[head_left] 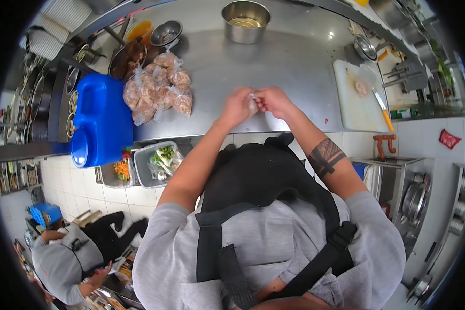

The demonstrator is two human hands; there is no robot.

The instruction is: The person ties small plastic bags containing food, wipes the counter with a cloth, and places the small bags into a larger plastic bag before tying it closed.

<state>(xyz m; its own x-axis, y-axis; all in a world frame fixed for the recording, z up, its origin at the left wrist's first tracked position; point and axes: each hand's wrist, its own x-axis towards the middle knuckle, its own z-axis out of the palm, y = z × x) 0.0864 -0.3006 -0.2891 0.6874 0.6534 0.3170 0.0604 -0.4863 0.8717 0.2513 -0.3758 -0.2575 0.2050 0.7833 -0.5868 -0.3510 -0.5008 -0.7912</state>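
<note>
Near the front edge of the steel counter (212, 67), my left hand (235, 106) is closed around a small clear plastic bag (252, 106). My right hand (275, 101) pinches the same bag from the other side, close to its top. What fills the bag is mostly hidden by my fingers. To the left lies a pile of tied plastic bags (160, 88) with pinkish, meat-like pieces inside. On the right, a white cutting board (354, 106) carries a small pinkish lump (361, 88) and a knife with an orange handle (384, 114).
A blue plastic jug (103, 119) stands at the counter's left end. At the back is a steel pot (246, 32) with yellowish liquid. Grey tubs (142, 168) of vegetables sit below the front edge. Another person (70, 258) works at lower left.
</note>
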